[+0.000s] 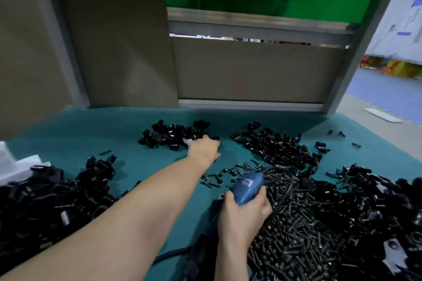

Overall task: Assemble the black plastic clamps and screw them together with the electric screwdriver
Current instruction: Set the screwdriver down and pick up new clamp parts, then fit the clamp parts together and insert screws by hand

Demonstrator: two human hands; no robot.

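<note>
Teal mat: screwdriver in right hand.

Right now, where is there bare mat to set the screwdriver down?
Bare mat lies far left, behind the near-left clamp pile and beside the middle pile. The far-right corner holds only stray bits. Crowded: the screws around the right hand holding the screwdriver.

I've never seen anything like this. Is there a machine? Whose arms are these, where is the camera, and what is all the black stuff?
No machine: these are a person's bare arms, filmed by one camera worn on the head, looking down. The right hand grips a blue electric screwdriver. The left hand reaches into a far pile of black clamp parts; whether it holds one is hidden. More such piles and a heap of black screws lie on the teal mat.
</note>
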